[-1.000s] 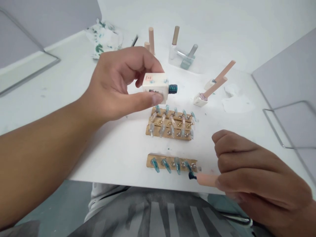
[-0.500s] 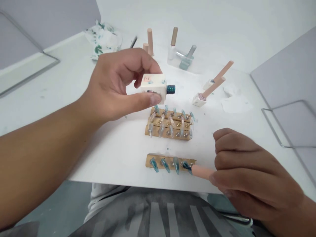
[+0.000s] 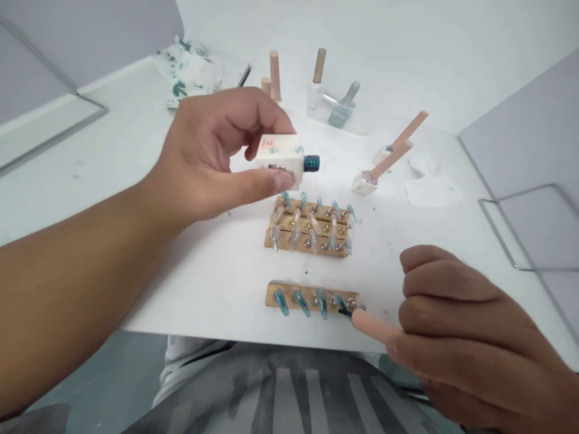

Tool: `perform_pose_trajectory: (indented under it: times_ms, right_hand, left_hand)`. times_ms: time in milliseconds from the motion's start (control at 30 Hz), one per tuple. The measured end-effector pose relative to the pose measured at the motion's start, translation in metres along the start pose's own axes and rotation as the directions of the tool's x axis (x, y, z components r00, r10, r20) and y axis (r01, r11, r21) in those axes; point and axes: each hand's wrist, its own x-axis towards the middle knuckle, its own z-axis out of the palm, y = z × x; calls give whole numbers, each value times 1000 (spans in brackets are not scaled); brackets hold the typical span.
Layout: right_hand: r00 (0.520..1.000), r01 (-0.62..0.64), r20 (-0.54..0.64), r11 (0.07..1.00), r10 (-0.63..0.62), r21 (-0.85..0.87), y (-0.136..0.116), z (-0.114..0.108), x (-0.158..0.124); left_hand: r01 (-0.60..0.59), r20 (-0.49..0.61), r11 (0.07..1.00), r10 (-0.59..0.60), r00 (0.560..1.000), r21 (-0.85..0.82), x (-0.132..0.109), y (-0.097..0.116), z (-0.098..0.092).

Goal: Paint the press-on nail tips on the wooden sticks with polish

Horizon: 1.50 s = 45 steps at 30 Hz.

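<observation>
My left hand [image 3: 226, 157] grips a white square nail polish bottle [image 3: 280, 158] tipped on its side, its dark teal threaded neck pointing right. My right hand [image 3: 470, 331] is closed around the peach handle of a nail polish brush [image 3: 373, 326]. The dark bristles meet a false nail [image 3: 342, 305] near the right end of the front wooden strip [image 3: 296, 286]; its far tip is partly hidden by the brush. Teal-coated false nails [image 3: 301, 303] stand to its left on the same strip, tilted toward me.
Behind, several wooden strips [image 3: 284, 241] carry pale and bluish false nails. Two bottles with peach caps [image 3: 365, 182] lean at the right, near crumpled tissue [image 3: 429, 187]. A clear tray [image 3: 335, 123] holds more bottles. Stained tissue [image 3: 194, 75] lies far left.
The brush has shifted slightly down along the false nail, and my right hand has moved a little right and down with it. My left hand and the bottle are almost still.
</observation>
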Motion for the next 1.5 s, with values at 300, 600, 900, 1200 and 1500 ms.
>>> perform_pose_trajectory:
  times_ms: [300, 600, 900, 1200, 1500]
  right_hand:
    - [1000, 24, 12, 994, -22, -104, 0, 4, -2]
    - [1000, 18, -4, 993, -18, -112, 0, 5, -3]
    - [996, -16, 89, 1000, 14, 12, -2, 0, -4]
    - [999, -44, -16, 996, 43, -82, -3, 3, 0]
    - [1000, 6, 12, 999, -6, 43, 5, 7, -11]
  left_hand:
    - [-7, -2, 1000, 7, 1000, -12, 0, -2, 0]
    - [33, 1, 999, -33, 999, -31, 0, 2, 1]
    - [40, 0, 999, -40, 999, -28, 0, 4, 1]
    - [4, -18, 997, -6, 1000, -71, 0, 3, 2]
    - [-16, -25, 995, 14, 1000, -93, 1, -1, 2]
